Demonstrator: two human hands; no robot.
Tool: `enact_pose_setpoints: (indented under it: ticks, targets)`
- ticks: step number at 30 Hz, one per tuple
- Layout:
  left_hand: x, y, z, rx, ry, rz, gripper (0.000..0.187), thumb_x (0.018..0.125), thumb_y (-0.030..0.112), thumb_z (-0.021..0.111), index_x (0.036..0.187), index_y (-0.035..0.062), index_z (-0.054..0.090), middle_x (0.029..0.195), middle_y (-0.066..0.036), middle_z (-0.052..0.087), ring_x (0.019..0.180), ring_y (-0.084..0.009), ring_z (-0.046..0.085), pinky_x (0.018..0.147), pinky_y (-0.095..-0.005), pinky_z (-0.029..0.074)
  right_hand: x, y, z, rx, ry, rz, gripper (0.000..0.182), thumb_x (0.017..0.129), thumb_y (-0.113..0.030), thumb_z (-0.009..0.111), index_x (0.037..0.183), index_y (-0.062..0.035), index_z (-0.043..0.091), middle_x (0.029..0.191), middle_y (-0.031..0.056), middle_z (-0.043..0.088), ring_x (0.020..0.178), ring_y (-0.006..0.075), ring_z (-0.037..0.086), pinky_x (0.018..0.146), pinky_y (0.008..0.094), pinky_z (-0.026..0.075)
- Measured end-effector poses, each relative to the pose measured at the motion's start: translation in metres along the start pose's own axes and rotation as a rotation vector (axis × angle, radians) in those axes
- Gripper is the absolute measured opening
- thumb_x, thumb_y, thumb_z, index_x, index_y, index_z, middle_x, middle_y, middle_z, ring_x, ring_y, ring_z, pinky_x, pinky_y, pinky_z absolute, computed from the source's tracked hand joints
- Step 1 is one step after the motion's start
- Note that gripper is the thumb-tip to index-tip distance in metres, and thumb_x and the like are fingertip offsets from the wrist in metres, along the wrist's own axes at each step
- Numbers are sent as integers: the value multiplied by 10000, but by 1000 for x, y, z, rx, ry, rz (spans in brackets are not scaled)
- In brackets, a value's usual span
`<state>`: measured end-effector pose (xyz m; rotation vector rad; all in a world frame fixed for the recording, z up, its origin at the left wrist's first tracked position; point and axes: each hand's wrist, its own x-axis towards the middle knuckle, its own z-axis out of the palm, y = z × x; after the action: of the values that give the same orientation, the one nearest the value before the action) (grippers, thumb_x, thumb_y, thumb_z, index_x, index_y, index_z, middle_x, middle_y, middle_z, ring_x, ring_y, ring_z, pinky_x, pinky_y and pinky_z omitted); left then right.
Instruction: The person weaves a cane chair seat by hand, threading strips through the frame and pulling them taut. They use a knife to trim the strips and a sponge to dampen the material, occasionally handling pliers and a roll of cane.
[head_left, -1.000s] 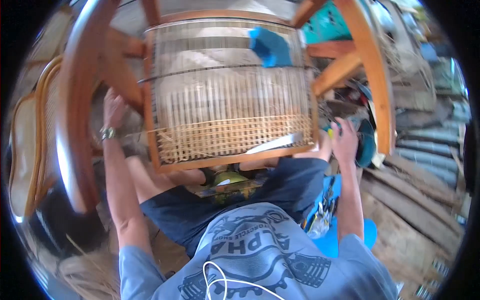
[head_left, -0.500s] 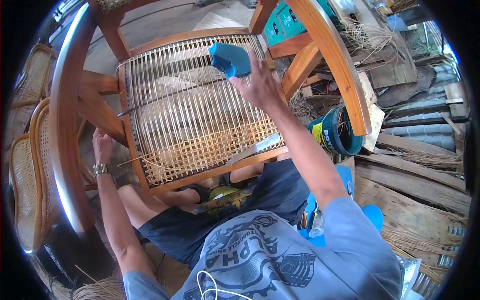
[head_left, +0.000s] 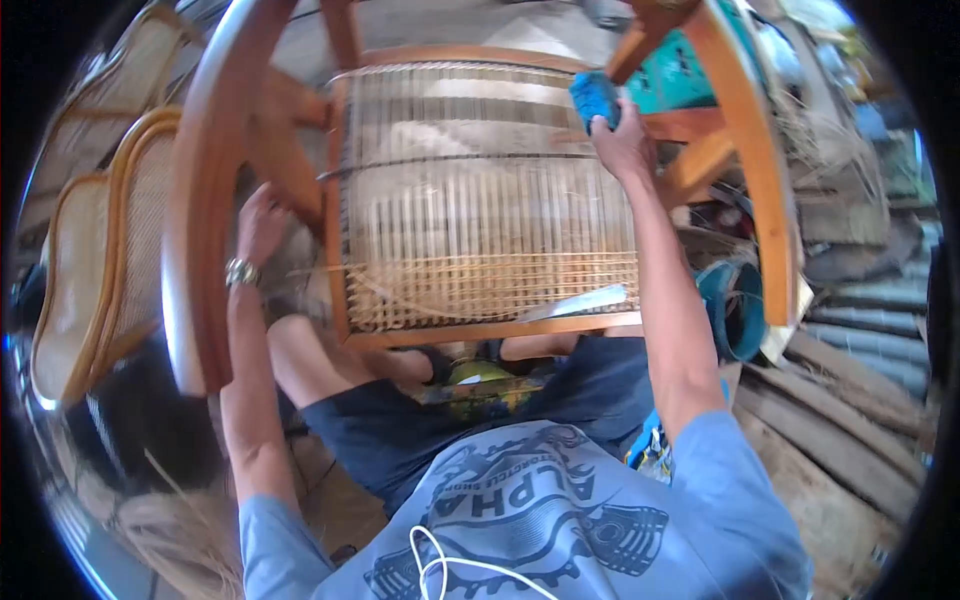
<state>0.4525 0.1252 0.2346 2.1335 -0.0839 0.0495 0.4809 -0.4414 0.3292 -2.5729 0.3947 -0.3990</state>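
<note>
Before me stands a wooden armchair, its seat frame (head_left: 440, 338) strung with lengthwise cane strands (head_left: 450, 210). Close-woven cane rows (head_left: 440, 285) fill the near end, and a thin dark rod (head_left: 450, 162) crosses the strands. My right hand (head_left: 624, 140) grips a blue sponge-like block (head_left: 595, 102) over the seat's far right corner. Left of the seat, my left hand (head_left: 262, 222) is closed beside a slanting wooden brace (head_left: 290, 140); what its curled fingers hold is hidden. On the woven part lies a pale flat strip (head_left: 578, 303).
Curved cane-panelled chair backs (head_left: 140, 240) stand at the left. At the right are a dark teal bucket (head_left: 735, 310) beside the chair leg, wooden planks (head_left: 850, 390) and corrugated sheets (head_left: 870, 330). A green case (head_left: 680, 75) sits behind the chair.
My right hand has carried the blue block from over the middle of the strands to the far right corner. The view has shifted, and my left hand stays beside the chair's left side.
</note>
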Motion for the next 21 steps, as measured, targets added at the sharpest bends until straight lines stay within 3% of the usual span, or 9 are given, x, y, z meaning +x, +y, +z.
enact_pose_setpoints:
  ticks: [4,5,6,8,11,13,14,18,21]
  targets:
    - [2,18,-1,23,25,-4,130,878,21,656,1007,23,672,927,-88,718,885,-188,658,844,-320,507,-82,-111,51,272,-255,-286,505,891,-97,622,1382,-126,506,1037,198,681,797,242,700,610,385,585]
    - [5,25,2,-95,12,-46,143,881,21,656,1022,26,678,931,-92,719,885,-185,656,846,-320,507,-108,-166,29,295,-474,-208,486,909,-126,655,1368,-125,495,1003,196,654,786,277,682,604,386,581]
    - [7,27,-2,-105,0,-38,143,881,21,656,1022,26,678,931,-92,719,885,-185,656,846,-320,507,-130,-167,70,349,-77,-654,365,938,-171,669,1280,-108,557,1009,200,642,816,303,668,641,389,583]
    - [5,33,-11,119,-32,-15,187,889,44,676,1075,37,699,987,-122,731,900,-236,680,864,-336,515,-155,-183,86,206,-207,-771,441,925,-114,682,1353,-206,631,1110,196,632,977,324,668,749,441,607]
    - [0,69,-8,212,18,2,201,882,67,698,1081,44,708,1029,-137,731,960,-292,686,870,-361,524,-131,-157,70,124,-469,-554,399,946,-119,665,1333,-216,659,1090,171,634,977,313,660,764,433,595]
    - [5,57,-11,291,-14,59,228,914,75,672,1137,40,691,1089,-131,727,1008,-266,683,897,-370,514,-101,-104,29,-71,-378,-682,468,887,-75,669,1337,-202,649,1087,182,633,990,316,639,795,446,568]
    - [7,52,-15,386,-45,106,255,945,83,645,1194,36,675,1149,-125,724,1055,-241,681,923,-379,505,-88,-57,20,-88,-78,-822,517,843,-57,672,1338,-203,635,1096,185,633,972,334,635,817,475,555]
    - [14,33,-14,284,-76,111,276,957,102,658,1226,42,668,1191,-107,725,1095,-226,672,952,-377,499,-66,21,-58,-500,-146,-143,595,897,-107,639,1472,-150,493,1171,254,566,1049,413,597,906,512,503]
    - [16,30,-15,296,-76,96,281,963,111,662,1235,45,666,1182,-99,730,1094,-216,671,948,-368,500,-61,-4,-65,-357,65,-178,622,913,-168,665,1498,-137,455,1206,282,544,1118,441,579,932,529,492]
